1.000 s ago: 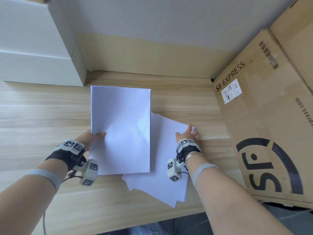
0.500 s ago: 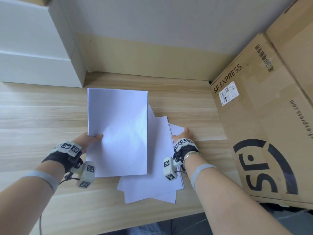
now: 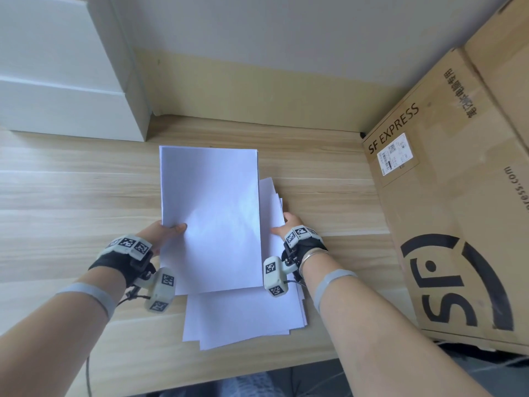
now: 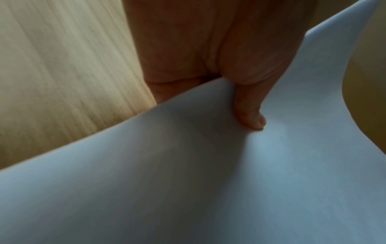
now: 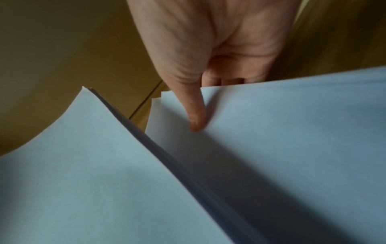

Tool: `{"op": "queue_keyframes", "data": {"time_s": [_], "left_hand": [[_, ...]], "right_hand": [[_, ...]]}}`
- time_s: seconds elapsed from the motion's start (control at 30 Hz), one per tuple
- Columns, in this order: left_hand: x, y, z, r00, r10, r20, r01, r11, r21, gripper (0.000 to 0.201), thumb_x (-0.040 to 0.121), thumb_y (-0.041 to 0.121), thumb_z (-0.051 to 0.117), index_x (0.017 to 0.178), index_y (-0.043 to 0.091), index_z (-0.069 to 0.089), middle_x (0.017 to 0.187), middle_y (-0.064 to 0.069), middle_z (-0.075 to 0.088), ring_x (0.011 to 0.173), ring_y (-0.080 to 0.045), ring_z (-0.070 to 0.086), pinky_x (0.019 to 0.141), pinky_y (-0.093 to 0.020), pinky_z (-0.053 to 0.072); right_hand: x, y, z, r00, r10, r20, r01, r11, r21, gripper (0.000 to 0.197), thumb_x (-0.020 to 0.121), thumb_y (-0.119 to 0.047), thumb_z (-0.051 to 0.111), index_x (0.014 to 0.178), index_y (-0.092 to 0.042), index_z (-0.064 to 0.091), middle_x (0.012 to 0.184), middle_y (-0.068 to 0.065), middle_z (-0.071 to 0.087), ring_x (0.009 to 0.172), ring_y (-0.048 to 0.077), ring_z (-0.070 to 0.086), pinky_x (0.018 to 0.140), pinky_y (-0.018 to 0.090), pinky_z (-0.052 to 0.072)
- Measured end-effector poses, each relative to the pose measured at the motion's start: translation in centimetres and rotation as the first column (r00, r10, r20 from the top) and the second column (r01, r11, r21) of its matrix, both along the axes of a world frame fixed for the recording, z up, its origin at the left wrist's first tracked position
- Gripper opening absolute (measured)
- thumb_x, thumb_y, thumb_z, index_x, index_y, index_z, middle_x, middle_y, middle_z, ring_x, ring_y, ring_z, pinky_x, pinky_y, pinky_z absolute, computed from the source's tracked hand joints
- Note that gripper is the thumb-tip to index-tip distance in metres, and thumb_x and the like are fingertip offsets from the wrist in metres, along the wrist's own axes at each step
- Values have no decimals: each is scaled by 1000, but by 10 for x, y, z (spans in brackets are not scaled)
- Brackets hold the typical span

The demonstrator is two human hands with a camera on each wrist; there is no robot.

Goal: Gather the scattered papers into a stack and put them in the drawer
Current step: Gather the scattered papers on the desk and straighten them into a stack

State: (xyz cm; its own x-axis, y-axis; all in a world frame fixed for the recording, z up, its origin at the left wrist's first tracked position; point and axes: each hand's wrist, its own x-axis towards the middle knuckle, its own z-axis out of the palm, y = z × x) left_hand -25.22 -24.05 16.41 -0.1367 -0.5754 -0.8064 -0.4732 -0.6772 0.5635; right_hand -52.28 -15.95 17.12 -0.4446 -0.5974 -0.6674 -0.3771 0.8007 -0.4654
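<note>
A neat stack of white paper (image 3: 210,219) is held above the wooden desk (image 3: 71,196); my left hand (image 3: 164,232) pinches its left edge, thumb on top (image 4: 250,115) and fingers underneath. Under it, shifted to the right and toward me, lies a looser bunch of sheets (image 3: 243,316) with uneven edges. My right hand (image 3: 282,227) grips that bunch at its right edge, thumb on top (image 5: 195,115), fingers below. In the right wrist view the held stack (image 5: 94,173) overlaps the loose bunch (image 5: 282,132). The white drawer unit (image 3: 65,81) stands at the back left, with no drawer seen open.
A large SF Express cardboard box (image 3: 458,210) leans along the right side of the desk, close to my right arm. A wall (image 3: 257,53) runs behind the desk. The desk's front edge is just below the loose sheets.
My right hand has slid the loose sheets leftward and turned them straighter, under the held stack. The left hand with the stack has barely moved.
</note>
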Motion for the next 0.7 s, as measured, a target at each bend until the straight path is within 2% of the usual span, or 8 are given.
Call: {"op": "queue_keyframes", "data": {"time_s": [0.07, 0.17, 0.27, 0.4, 0.43, 0.53, 0.6, 0.7], "left_hand": [[0, -2, 0, 1000, 10, -4, -10, 1000, 5, 48, 91, 22, 56, 129, -6, 49, 123, -27, 58, 112, -41, 57, 101, -53, 43], [1, -3, 5, 999, 25, -22, -25, 1000, 10, 45, 92, 19, 55, 128, -6, 48, 114, -23, 58, 103, -36, 56, 95, -48, 45], [9, -6, 6, 999, 36, 4, -36, 999, 4, 48, 91, 21, 57, 129, -7, 48, 118, -24, 58, 107, -37, 57, 99, -51, 44], [21, -7, 8, 999, 44, 32, -44, 999, 4, 47, 91, 20, 57, 127, -8, 48, 113, -24, 58, 104, -37, 57, 100, -53, 43], [23, -7, 8, 999, 43, 34, -43, 999, 6, 45, 91, 19, 57, 126, -8, 49, 110, -23, 58, 102, -36, 56, 99, -52, 43], [29, -7, 7, 998, 38, 43, -39, 999, 15, 45, 90, 18, 58, 127, -8, 48, 102, -22, 60, 96, -36, 58, 97, -53, 44], [32, -8, 7, 998, 37, 47, -38, 999, 18, 44, 91, 15, 57, 126, -9, 48, 91, -19, 61, 82, -32, 59, 89, -49, 47], [36, -8, 7, 998, 25, 64, -26, 999, 24, 42, 91, 13, 57, 124, -11, 49, 82, -16, 59, 75, -29, 57, 90, -49, 46]], "right_hand": [[-1, 2, 1, 999, 23, -46, -22, 1000, 7, 41, 88, -14, 59, 127, -3, 51, 125, 11, 60, 110, 31, 60, 95, 33, 46], [-8, 5, 3, 995, -1, -102, -5, 999, -53, 29, 90, -8, 50, 118, -4, 57, 118, 15, 65, 99, 32, 63, 85, 32, 49], [-19, 5, 9, 989, -67, -133, 48, 989, -138, 27, 89, -2, 45, 112, -2, 59, 112, 20, 66, 102, 36, 63, 74, 29, 46], [-37, 3, 24, 976, -138, -166, 100, 971, -217, 28, 91, 1, 43, 114, 2, 58, 115, 23, 64, 105, 38, 60, 84, 36, 49], [-41, 2, 28, 974, -156, -163, 115, 965, -236, 29, 91, 3, 42, 114, 4, 58, 116, 24, 64, 105, 38, 60, 81, 36, 49], [-56, 2, 35, 969, -190, -160, 145, 956, -256, 29, 89, 5, 42, 112, 8, 58, 114, 27, 63, 85, 27, 57, 67, 25, 38], [-66, 1, 37, 966, -217, -144, 174, 949, -262, 29, 87, 4, 43, 111, 10, 57, 109, 28, 64, 79, 19, 47, 63, 22, 36], [-79, 0, 44, 958, -265, -107, 224, 930, -291, 30, 86, 4, 43, 111, 12, 58, 88, 24, 60, 77, 17, 42, 37, 11, 30]]}}
